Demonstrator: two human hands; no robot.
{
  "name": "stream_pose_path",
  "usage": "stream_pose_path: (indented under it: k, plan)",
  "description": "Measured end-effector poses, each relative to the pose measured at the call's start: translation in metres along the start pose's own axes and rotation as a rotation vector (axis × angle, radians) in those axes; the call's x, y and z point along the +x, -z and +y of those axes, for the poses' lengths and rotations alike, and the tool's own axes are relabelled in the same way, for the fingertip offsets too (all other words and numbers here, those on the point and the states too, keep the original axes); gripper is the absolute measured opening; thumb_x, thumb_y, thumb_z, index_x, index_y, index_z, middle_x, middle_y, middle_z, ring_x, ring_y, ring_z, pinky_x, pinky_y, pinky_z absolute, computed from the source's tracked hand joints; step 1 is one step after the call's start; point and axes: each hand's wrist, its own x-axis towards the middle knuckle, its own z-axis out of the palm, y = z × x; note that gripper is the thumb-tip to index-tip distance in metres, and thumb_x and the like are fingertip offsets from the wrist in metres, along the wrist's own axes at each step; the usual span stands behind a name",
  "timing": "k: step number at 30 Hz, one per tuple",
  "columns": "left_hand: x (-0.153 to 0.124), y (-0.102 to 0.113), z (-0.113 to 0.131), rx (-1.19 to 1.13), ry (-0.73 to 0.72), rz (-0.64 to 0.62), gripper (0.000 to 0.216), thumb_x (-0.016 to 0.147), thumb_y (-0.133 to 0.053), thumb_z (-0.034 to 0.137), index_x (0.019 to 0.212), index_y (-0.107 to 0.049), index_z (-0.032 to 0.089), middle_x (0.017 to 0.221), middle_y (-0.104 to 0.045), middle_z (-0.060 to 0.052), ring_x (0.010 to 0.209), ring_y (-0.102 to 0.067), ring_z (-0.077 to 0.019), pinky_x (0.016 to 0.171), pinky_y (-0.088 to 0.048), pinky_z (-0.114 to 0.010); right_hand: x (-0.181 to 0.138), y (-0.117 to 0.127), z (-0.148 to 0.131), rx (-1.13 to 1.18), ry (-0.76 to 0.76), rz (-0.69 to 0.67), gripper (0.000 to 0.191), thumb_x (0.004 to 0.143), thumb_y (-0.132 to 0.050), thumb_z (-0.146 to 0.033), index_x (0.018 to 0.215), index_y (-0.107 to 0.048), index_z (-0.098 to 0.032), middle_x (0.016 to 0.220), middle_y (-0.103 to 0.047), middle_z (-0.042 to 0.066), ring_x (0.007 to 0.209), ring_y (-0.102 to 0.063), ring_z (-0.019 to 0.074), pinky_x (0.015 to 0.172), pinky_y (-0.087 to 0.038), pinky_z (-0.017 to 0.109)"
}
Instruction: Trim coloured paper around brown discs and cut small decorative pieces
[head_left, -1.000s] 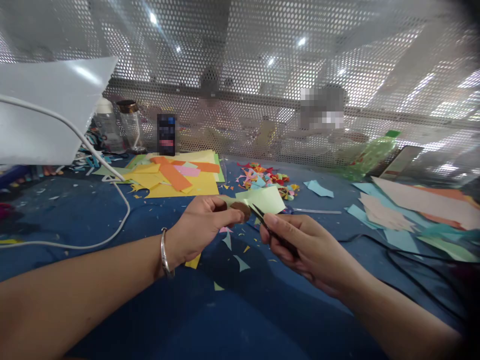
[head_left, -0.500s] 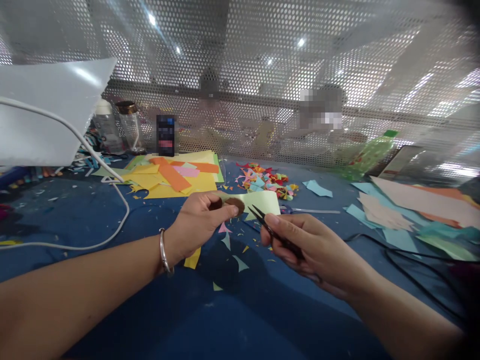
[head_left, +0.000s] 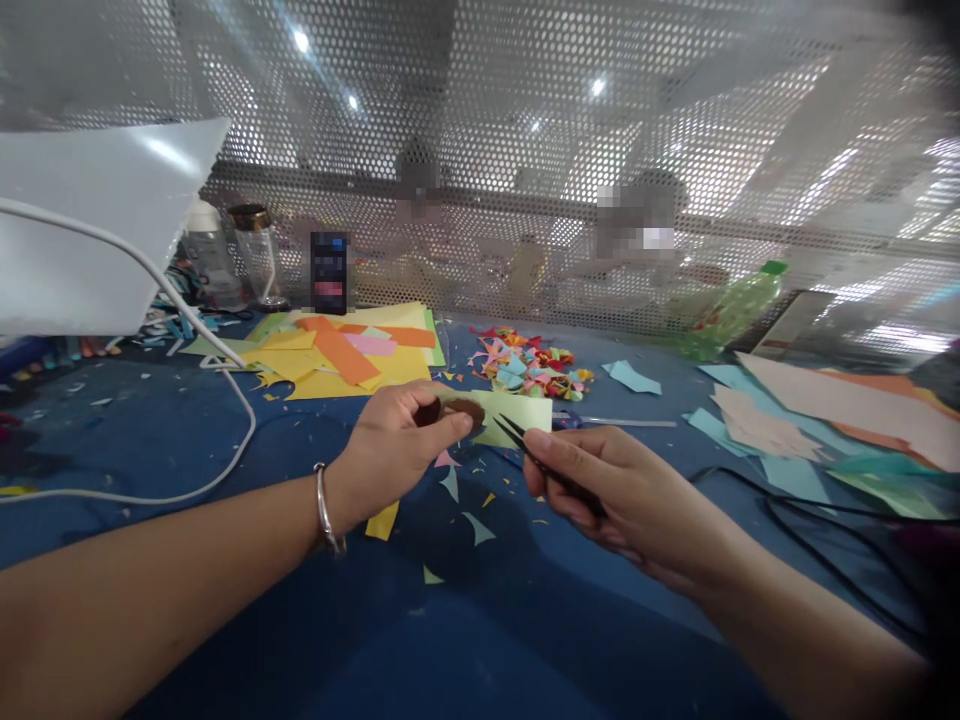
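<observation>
My left hand [head_left: 409,440] pinches a brown round disc [head_left: 471,411] together with a pale green paper strip [head_left: 525,410], thumb on the near side. The strip reaches out to the right behind the disc. Dark, slim-bladed scissors [head_left: 517,435] are in my right hand [head_left: 600,480], their handles mostly hidden by the fingers. The two pointed tips stand slightly apart, in front of the strip and just right of the disc. Below the hands, small paper offcuts [head_left: 478,529] in green, pink and yellow lie on the blue table [head_left: 420,650].
Behind my hands lie yellow and orange paper sheets [head_left: 337,375] and a pile of colourful scraps [head_left: 532,365]. More paper [head_left: 862,400] and black cables [head_left: 802,540] are at right. A white cable [head_left: 247,430] loops at left. Bottles and a phone [head_left: 328,272] stand before a perforated screen [head_left: 487,240].
The pale green strip has tilted slightly, its right end a little lower. The scissor tips stay close to the disc. Otherwise the view has only shifted a little.
</observation>
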Motion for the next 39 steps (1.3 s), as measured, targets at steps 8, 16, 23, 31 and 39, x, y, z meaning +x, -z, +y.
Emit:
stream_pose_path:
  k: [8,16,23,31,39]
  plan:
    - [-0.0035,-0.0033,0.0028,-0.026,0.099,-0.079,0.014,0.077,-0.07,0.025,0.085,-0.074,0.014,0.069,-0.062,0.001,0.058,-0.044,-0.0085,0.057,-0.034,-0.024,0.0019,-0.0007,0.0001,-0.02,0.011,-0.005,0.053,0.081,-0.057,-0.069,0.067,-0.058,-0.018,0.042,-0.038,-0.008,0.033,-0.023,0.0037,0.029,-0.013,0.018]
    - [-0.0039,-0.0064,0.0024,-0.167,0.158,-0.153,0.009,0.072,-0.075,0.023,0.076,-0.075,0.015,0.072,-0.067,-0.001,0.066,-0.051,-0.0098,0.065,-0.038,-0.024,0.0031,0.0,0.0012,-0.037,0.052,-0.028,0.052,0.083,-0.057,-0.068,0.067,-0.057,-0.018,0.042,-0.036,-0.009,0.034,-0.022,0.0041,0.033,-0.013,0.019]
    - [-0.0059,-0.0091,0.0068,-0.28,0.23,-0.228,0.009,0.067,-0.078,0.02,0.075,-0.077,0.016,0.075,-0.069,-0.002,0.068,-0.053,-0.0107,0.067,-0.039,-0.024,0.0044,0.0004,0.0038,-0.071,0.113,-0.035,0.051,0.084,-0.058,-0.065,0.064,-0.057,-0.018,0.042,-0.035,-0.008,0.038,-0.023,0.0052,0.037,-0.015,0.02]
    - [-0.0065,-0.009,0.0077,-0.333,0.294,-0.22,0.009,0.067,-0.078,0.017,0.075,-0.076,0.014,0.076,-0.07,-0.003,0.071,-0.055,-0.0102,0.067,-0.038,-0.023,0.0033,-0.0004,0.0044,-0.079,0.127,-0.03,0.05,0.085,-0.057,-0.064,0.063,-0.055,-0.019,0.042,-0.033,-0.009,0.038,-0.021,0.0051,0.037,-0.014,0.02]
    - [-0.0056,-0.0085,0.0092,-0.249,0.293,-0.205,0.011,0.065,-0.076,0.019,0.072,-0.074,0.011,0.074,-0.069,-0.005,0.069,-0.053,-0.0113,0.067,-0.037,-0.025,0.0033,0.0002,0.0044,-0.072,0.142,-0.052,0.05,0.087,-0.057,-0.062,0.062,-0.053,-0.019,0.042,-0.031,-0.01,0.038,-0.021,0.005,0.038,-0.015,0.021]
